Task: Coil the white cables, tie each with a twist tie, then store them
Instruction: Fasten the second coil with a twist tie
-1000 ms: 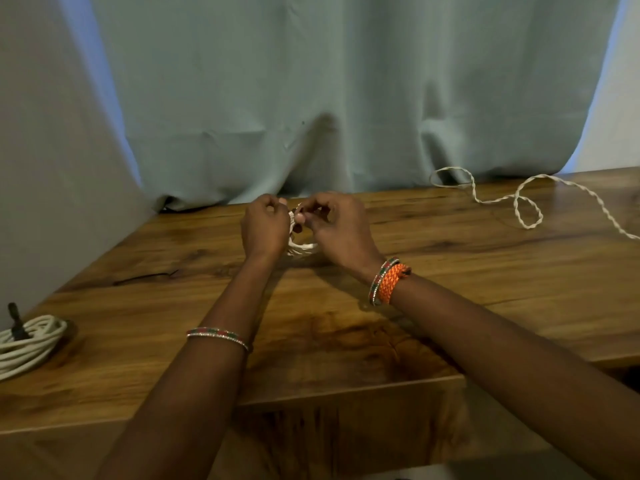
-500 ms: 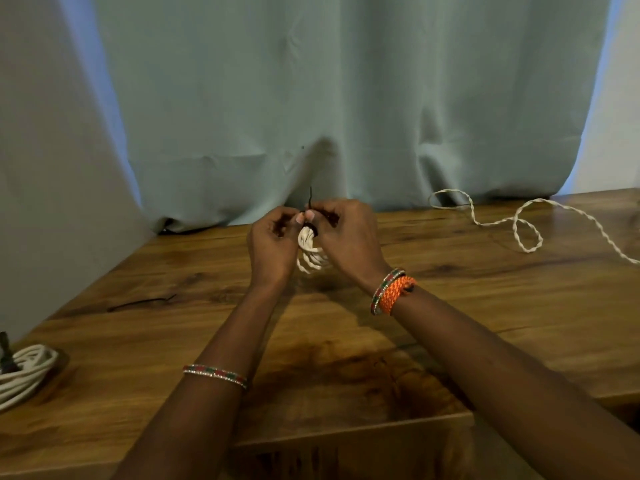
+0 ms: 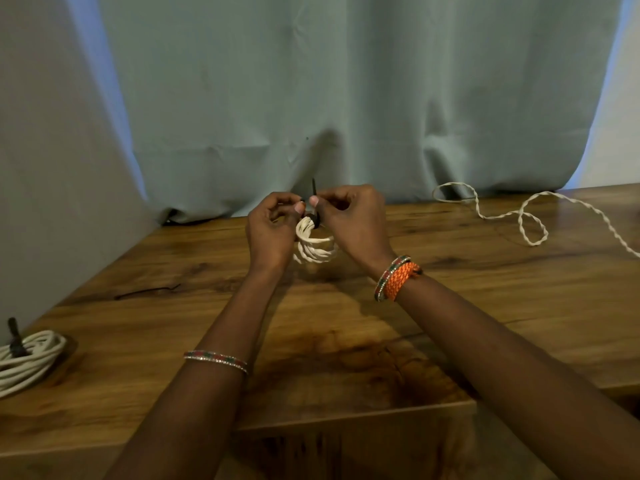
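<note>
- A small coil of white twisted cable (image 3: 313,249) is held up above the middle of the brown wooden surface (image 3: 450,306), between the two hands.
- A thin black twist tie (image 3: 314,211) wraps the top of this coil; one end sticks straight up above the fingertips.
- The left hand (image 3: 272,230) has its fingers curled, thumb and forefinger pinching the tie at the left of the coil's top.
- The right hand (image 3: 353,220) also has its fingers curled and pinches the tie from the right; the two thumbs nearly meet.
- A striped bangle sits on the left forearm (image 3: 215,360); an orange braided band and a beaded bangle circle the right wrist (image 3: 396,277).
- A larger coil of white cable (image 3: 27,358), already bound with a black tie, lies at the surface's left edge.
- A loose black twist tie (image 3: 147,291) lies flat on the surface, left of the hands.
- A loose, uncoiled white twisted cable (image 3: 526,220) snakes across the far right of the surface.
- A pale green curtain (image 3: 346,98) hangs behind.
</note>
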